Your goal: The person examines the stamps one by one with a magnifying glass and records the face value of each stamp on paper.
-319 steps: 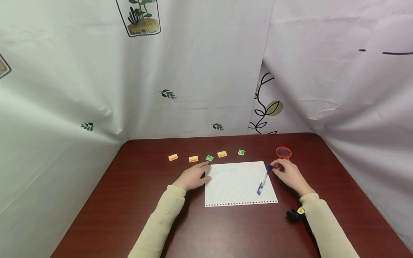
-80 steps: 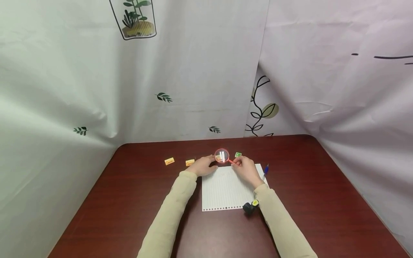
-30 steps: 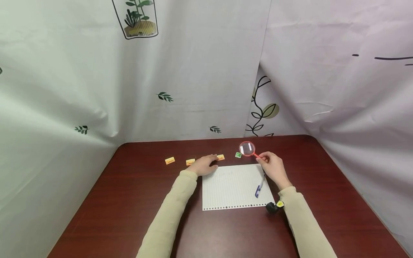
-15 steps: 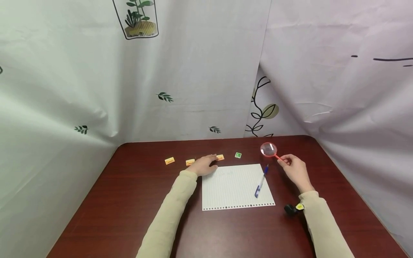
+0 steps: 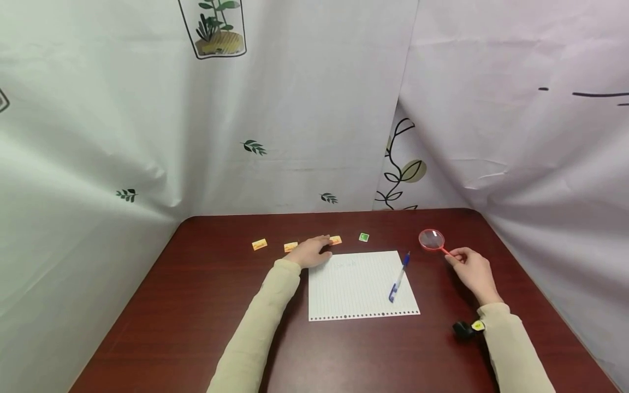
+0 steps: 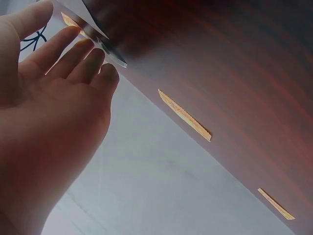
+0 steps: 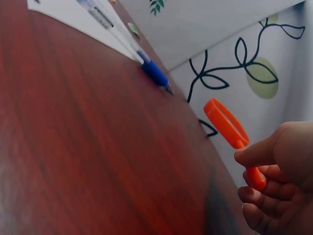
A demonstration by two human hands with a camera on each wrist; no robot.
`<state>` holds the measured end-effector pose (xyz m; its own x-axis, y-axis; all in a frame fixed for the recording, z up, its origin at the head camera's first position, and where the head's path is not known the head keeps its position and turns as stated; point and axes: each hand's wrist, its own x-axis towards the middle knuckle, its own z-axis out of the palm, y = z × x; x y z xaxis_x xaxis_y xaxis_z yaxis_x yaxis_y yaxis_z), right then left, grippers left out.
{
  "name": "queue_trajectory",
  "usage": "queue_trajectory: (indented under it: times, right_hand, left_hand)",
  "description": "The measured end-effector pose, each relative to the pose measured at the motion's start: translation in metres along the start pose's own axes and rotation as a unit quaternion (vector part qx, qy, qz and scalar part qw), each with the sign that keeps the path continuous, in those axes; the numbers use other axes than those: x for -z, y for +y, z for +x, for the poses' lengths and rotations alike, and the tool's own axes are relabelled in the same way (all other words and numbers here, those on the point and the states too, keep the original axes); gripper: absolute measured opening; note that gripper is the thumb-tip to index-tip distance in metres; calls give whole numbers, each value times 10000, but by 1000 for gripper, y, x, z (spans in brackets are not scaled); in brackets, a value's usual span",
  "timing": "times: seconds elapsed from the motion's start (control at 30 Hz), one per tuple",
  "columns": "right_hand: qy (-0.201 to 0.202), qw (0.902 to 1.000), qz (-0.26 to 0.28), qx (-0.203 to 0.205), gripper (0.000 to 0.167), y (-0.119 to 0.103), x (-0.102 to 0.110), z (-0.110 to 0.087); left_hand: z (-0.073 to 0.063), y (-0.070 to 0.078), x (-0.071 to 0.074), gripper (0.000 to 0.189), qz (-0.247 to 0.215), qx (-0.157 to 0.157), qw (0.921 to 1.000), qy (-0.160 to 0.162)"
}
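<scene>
A magnifying glass (image 5: 431,240) is pinched by the right grip (image 5: 474,273), while the left grip (image 5: 309,252) is rested, loosely spread, at the far left corner of the paper (image 5: 358,292).

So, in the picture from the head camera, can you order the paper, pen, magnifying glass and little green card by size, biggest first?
1. Lined paper
2. Pen and magnifying glass, unranked: the pen looks longer, the glass wider
3. Green card

Head view bright; wrist views dimmer; soft glare on tabletop (image 5: 363,352).
</scene>
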<state>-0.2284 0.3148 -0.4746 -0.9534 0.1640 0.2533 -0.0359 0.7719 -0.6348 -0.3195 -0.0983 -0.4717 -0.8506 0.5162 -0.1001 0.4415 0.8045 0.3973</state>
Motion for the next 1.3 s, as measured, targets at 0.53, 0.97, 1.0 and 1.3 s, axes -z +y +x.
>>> queue_trajectory:
  times: [0.53,0.97,1.0,1.3]
  right_hand:
    - [-312,9990,-176,-279,27,19,1,0]
    - [-527,9979,-217,-301,24,16,2,-3]
    - [-525,9979,-215,-301,23,16,1,-3]
    - [-642,9972,-215,-302,31,17,2,-3]
  left_hand:
    - [4,-1,0,50,126,-37,9999,-26]
    - [1,2,0,50,101,21,9999,-58]
    - [0,2,0,50,120,20,9999,-71]
    - [-4,4,-2,49,116,-72,9999,21]
